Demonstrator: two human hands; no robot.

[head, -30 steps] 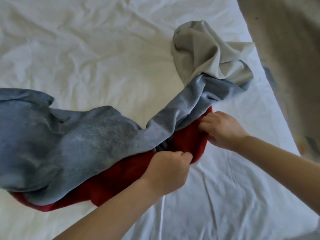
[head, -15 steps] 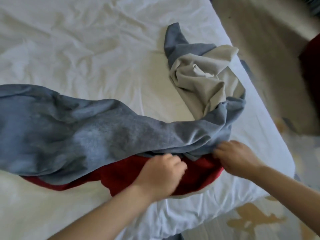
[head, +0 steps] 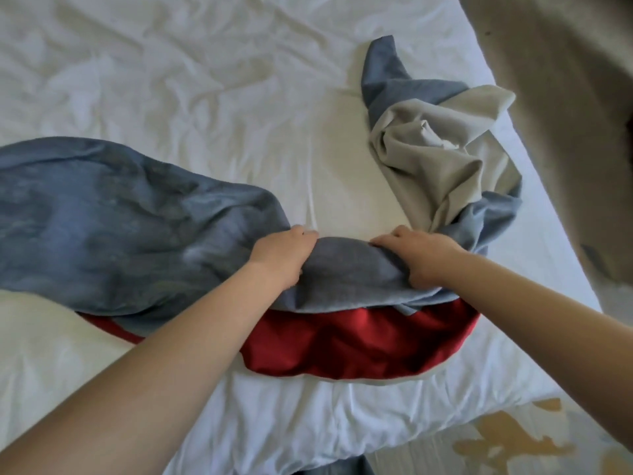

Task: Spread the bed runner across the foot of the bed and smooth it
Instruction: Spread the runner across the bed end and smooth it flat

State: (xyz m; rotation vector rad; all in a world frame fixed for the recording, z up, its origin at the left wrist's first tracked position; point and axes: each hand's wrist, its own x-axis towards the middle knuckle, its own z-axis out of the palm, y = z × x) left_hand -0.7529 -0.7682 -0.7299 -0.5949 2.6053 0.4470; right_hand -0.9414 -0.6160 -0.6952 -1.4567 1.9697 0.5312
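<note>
Gripping the bed runner point(head: 120, 228) — both hands point(head: 281, 258) point(head: 424, 258).

Pale floor point(head: 421, 455) at lower right — yellow blotches point(head: 507, 440).

A: Any writing to read on the bed runner point(head: 120, 228)?
B: None; its blue, red and beige faces carry no legible mark.
A: And the white sheet point(head: 171, 80)?
B: Nothing legible there either.
A: The small white scrap point(head: 435, 132) in the beige folds?
B: Too small and blurred to tell whether it bears letters.
</note>
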